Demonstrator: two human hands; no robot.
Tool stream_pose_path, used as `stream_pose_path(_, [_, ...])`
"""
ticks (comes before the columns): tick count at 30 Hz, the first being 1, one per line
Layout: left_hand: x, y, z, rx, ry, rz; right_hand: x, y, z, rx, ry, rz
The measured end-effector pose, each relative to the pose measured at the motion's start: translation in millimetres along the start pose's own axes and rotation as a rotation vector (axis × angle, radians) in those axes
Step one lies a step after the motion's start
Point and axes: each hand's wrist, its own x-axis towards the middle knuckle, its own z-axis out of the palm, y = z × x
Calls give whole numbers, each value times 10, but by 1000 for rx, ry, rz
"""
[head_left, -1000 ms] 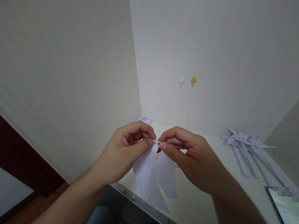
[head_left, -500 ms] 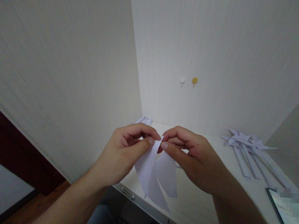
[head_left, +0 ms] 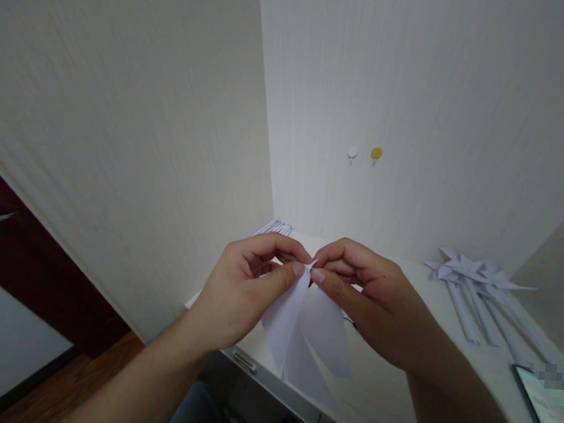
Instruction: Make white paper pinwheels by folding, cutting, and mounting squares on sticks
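A white paper piece [head_left: 322, 333] with cut, pointed flaps hangs in the air above the desk, held at its top by both hands. My left hand [head_left: 252, 287] pinches the upper left edge between thumb and fingers. Close beside it, my right hand [head_left: 361, 291] is closed on the upper right part, its thumb and forefinger near a small tip that sticks up between the hands. The flaps spread downward below the fingers. The fingertips hide part of the paper's top.
Several paper pinwheels with rolled paper sticks [head_left: 470, 276] lie at the right back of the white desk [head_left: 370, 398]. A screen device [head_left: 545, 410] is at the lower right. White strips [head_left: 277, 226] lie in the back corner. Two hooks [head_left: 375, 153] are on the wall.
The paper's top tip now bends to the right between my fingers, and the lower flaps have swung slightly to the right. The whole view has shifted a little.
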Motion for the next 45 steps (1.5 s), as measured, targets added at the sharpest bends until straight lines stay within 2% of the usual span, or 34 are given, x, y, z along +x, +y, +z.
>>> stream_pose_path(13, [-18, 24, 18, 94, 47, 7, 11, -11, -16, -151, 4, -45])
stream_pose_path(18, [-25, 31, 26, 161, 67, 33, 1, -9, -14, -150, 8, -29])
stream_pose_path(26, [-63, 31, 14, 424, 92, 159, 19, -14, -9, -134, 7, 3])
stream_pose_path(31, [-77, 30, 7, 447, 102, 177, 24, -16, 10, -51, 63, 19])
stream_pose_path(35, [-72, 52, -13, 433, 83, 172, 17, -24, 8, -28, 39, 18])
stream_pose_path(41, [-67, 89, -73, 477, 10, 283, 3, -32, -13, -40, -42, -27])
stream_pose_path(45, [-66, 106, -90, 509, -33, 300, -7, -47, -29, -28, -88, -24])
